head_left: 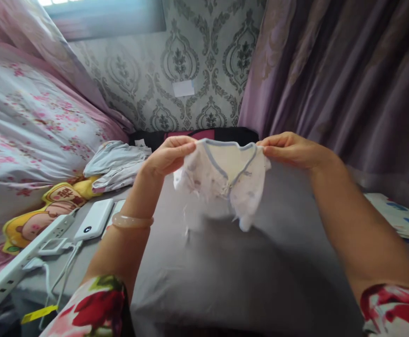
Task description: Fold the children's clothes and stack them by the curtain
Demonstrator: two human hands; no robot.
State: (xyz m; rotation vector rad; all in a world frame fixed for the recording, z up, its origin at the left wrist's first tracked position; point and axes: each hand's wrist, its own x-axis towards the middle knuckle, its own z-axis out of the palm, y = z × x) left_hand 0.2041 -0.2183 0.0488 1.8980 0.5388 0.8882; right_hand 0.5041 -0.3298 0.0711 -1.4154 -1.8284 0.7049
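A small white baby shirt with grey-blue trim and a V-shaped neckline hangs between my hands above the grey sheet. My left hand pinches one shoulder of it between thumb and fingers. On the other side, my right hand pinches the opposite shoulder. The neckline is stretched across between them, and its pale yellow inside shows. Faint prints mark the front, and thin ties dangle below. The lower part of the shirt is blurred.
Left on the grey sheet lie a white power strip, a charger with cables, a white power bank, a yellow cartoon cushion and folded clothes. Purple curtains hang right. Patterned cloth lies at the right edge.
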